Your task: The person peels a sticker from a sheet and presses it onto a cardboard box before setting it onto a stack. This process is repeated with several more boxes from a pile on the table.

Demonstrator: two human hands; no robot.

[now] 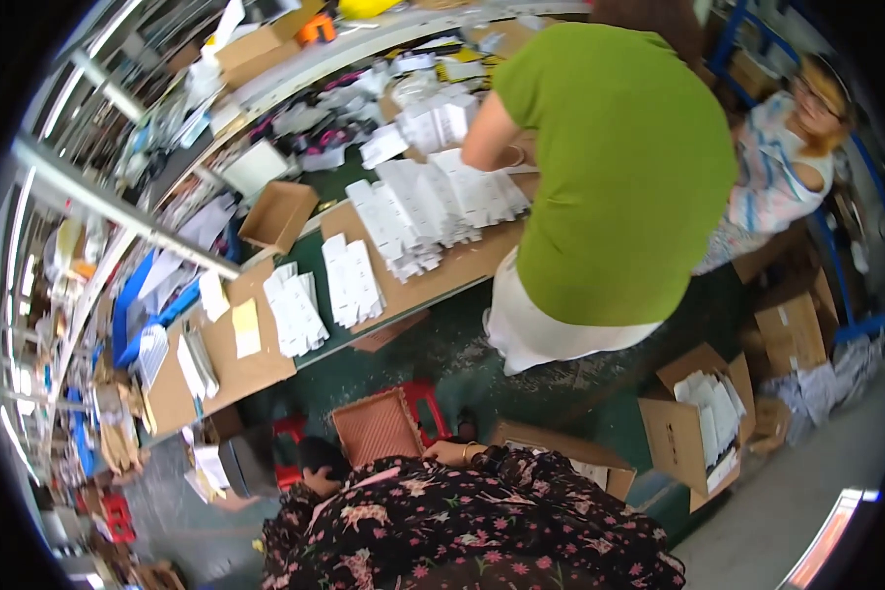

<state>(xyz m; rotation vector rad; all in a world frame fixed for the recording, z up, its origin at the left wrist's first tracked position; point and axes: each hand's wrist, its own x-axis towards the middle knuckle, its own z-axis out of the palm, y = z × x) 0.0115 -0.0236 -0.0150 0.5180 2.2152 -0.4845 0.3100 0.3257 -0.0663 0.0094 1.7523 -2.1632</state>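
Low in front of me is a red plastic stool [425,408] with a ribbed, brownish-orange square pad [372,430] on top. My right hand [449,452], with a gold bangle at the wrist, has its fingers bent at the pad's near right corner, by the stool's edge. My left hand [321,480] is curled beside the pad's left side, against a dark rounded thing [319,453] that I cannot make out. Part of each hand is hidden by my dark floral clothing, and the fingers are blurred.
A long worktable [315,339] holds stacks of flat white cartons [403,211] and an open brown box [278,216]. A person in a green shirt [619,177] stands there; another person [782,162] is behind, right. A carton of white pieces [674,433] sits on the floor.
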